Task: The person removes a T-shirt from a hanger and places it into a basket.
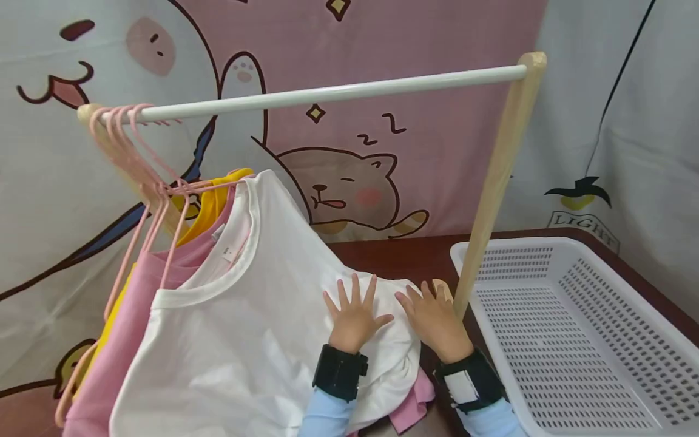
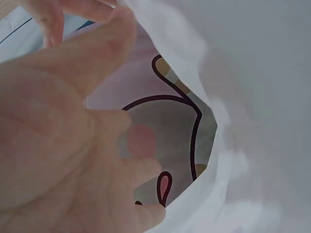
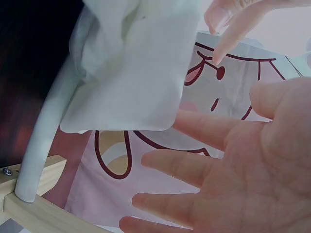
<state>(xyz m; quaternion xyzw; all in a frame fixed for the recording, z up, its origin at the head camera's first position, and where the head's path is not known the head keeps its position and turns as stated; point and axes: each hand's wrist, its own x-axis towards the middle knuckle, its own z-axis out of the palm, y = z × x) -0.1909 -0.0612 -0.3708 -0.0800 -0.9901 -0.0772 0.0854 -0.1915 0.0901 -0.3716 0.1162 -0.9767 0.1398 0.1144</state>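
A white long-sleeved shirt (image 1: 284, 261) hangs on a pink hanger (image 1: 177, 218) at the left part of the rack. My left hand (image 1: 354, 318) is over the shirt's sleeve side, palm down with fingers spread. In the left wrist view, its fingers reach along the edge of the white cloth (image 2: 257, 121). Straight-fingered, my right hand (image 1: 437, 321) is at the outer end of the same white cloth, beside the rack's wooden post. The right wrist view shows its index fingertip right at the cloth's corner (image 3: 131, 73). Neither hand grips anything.
Behind the white shirt hang pink (image 1: 109, 340) and yellow (image 1: 210, 209) garments. The rack has a white top rod (image 1: 338, 93), a wooden right post (image 1: 499, 176) and a low white rod (image 3: 41, 141). A white perforated basket (image 1: 551, 243) stands at the right. Pink cloth (image 1: 412, 403) lies below the sleeve.
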